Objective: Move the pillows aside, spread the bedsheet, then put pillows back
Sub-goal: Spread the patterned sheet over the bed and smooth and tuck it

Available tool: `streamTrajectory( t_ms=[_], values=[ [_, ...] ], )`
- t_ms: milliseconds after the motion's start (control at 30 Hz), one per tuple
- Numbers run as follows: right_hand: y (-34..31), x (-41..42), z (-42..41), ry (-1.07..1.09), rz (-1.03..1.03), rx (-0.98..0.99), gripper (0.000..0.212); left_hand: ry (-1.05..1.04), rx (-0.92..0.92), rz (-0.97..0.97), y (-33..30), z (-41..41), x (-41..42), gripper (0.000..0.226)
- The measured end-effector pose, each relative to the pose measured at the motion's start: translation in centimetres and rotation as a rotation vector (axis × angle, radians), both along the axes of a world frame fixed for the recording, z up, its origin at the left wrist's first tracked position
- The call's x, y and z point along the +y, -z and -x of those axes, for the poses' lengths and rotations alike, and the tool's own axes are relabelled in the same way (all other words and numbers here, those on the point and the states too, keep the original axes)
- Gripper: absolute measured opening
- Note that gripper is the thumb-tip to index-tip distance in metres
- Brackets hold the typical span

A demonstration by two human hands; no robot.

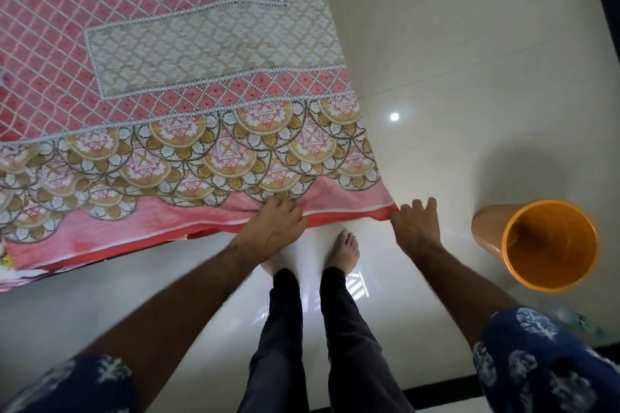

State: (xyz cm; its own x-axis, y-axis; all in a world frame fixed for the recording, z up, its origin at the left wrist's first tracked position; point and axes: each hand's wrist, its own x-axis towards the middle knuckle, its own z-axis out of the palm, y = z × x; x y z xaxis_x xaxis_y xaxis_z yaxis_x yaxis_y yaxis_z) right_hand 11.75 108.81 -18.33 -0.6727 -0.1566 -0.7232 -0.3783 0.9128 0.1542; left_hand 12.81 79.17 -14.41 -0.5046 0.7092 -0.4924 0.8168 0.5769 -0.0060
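A pink bedsheet [188, 84] with a white lattice print and a scalloped gold border lies spread flat over the bed, filling the upper left. Its red hem hangs over the bed's near edge. My left hand [276, 226] grips that hem from above, fingers curled over the fabric. My right hand [416, 225] pinches the sheet's near right corner, with the other fingers spread upward. No pillows are in view.
An orange plastic bucket [550, 245] stands on the glossy white tiled floor [469, 60] to the right of my right hand. My bare feet and dark trousers are below the hem, close to the bed. A dark strip runs along the floor at the bottom.
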Motion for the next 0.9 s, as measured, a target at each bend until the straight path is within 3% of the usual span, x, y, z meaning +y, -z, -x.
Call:
streamTrajectory(
  t_ms=[100,267,367,467,633,767,900],
  values=[
    [0.3,-0.8,0.2,0.01,0.046,-0.251,0.024,-0.005,-0.008,-0.085,0.5,-1.1,-0.9,0.03],
    [-1.3,-8.8,0.6,-0.195,0.66,-0.003,0.015,-0.303,0.079,-0.092,-0.4,-3.6,-5.9,0.051],
    [-2.8,-15.2,0.8,-0.306,0.873,0.122,0.021,-0.522,0.121,-0.011,-1.3,-4.9,-10.7,0.064],
    [-3.6,-21.6,0.7,-0.398,0.88,0.219,0.041,-0.688,0.162,0.044,-1.9,-6.6,-16.4,0.068],
    [-4.4,-30.3,-1.2,-0.481,0.907,0.29,0.047,-0.902,0.207,0.082,-2.4,-9.1,-24.3,0.071],
    [-4.1,-35.8,-3.7,-0.629,0.838,0.274,0.05,-0.946,0.098,0.112,-1.8,-11.3,-29.5,0.078],
    [-3.1,-39.7,-5.1,-0.621,0.669,0.254,0.063,-0.917,0.108,0.041,-0.7,-12.6,-32.6,0.064]
  ],
)
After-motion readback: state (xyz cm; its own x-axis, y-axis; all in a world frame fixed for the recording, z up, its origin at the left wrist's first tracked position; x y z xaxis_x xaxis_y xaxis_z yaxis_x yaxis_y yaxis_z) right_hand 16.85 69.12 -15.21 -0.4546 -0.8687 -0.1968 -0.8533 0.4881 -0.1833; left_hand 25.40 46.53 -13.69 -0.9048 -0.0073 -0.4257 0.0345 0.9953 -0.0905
